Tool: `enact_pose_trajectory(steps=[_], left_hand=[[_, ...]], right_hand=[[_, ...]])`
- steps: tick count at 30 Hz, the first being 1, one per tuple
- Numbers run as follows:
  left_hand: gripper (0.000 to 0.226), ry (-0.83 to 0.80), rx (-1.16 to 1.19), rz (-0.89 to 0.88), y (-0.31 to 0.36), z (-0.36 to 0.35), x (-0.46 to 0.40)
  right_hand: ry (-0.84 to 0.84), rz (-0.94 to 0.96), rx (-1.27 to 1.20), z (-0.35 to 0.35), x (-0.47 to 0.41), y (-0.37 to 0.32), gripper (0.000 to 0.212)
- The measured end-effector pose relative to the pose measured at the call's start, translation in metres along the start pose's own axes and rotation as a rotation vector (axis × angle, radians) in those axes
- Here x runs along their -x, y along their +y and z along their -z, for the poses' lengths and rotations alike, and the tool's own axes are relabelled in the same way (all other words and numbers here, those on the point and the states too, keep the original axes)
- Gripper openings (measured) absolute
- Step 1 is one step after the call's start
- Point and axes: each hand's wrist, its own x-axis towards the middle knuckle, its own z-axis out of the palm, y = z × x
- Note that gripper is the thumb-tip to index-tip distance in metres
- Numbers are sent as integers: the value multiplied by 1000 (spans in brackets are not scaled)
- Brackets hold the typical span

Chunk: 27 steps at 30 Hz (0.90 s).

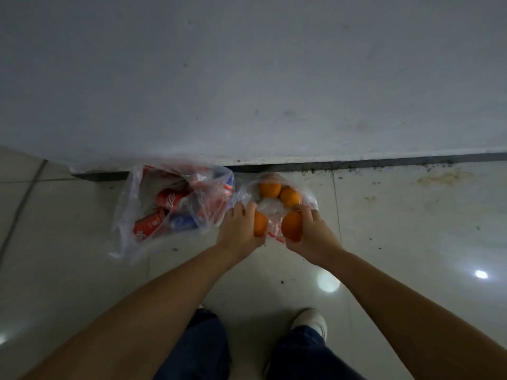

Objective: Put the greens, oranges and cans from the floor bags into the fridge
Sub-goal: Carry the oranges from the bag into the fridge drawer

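Here, each hand grips one orange over a clear floor bag (307,200): left hand (241,229) half-hiding its orange (260,223), right hand (312,231) cupping another (292,224). Two oranges (279,192) remain bagged; cans (170,200) blur inside the neighbouring bag (153,193) by the wall (247,78).

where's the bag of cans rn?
Head view, left of centre: the clear plastic bag of red and blue cans lies on the tiled floor against the wall base, just left of the left hand.
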Motion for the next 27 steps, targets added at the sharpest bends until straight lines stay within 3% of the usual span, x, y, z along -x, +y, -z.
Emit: enact_pose_trajectory(steps=[5,13,20,27], left_hand=[[79,-25,6,74,49,70,73],[75,-124,-138,-35,155,196,180],[72,-96,-66,-191,267,282,229],[65,-122,-191,-641,403,298,286]], right_hand=[[25,-127,-152,46,92,-31,86],[54,-214,-248,173,246,-71,78],[280,-250,-223,295,352,-76,75],[519,-395,-162,339,502,-53,78]])
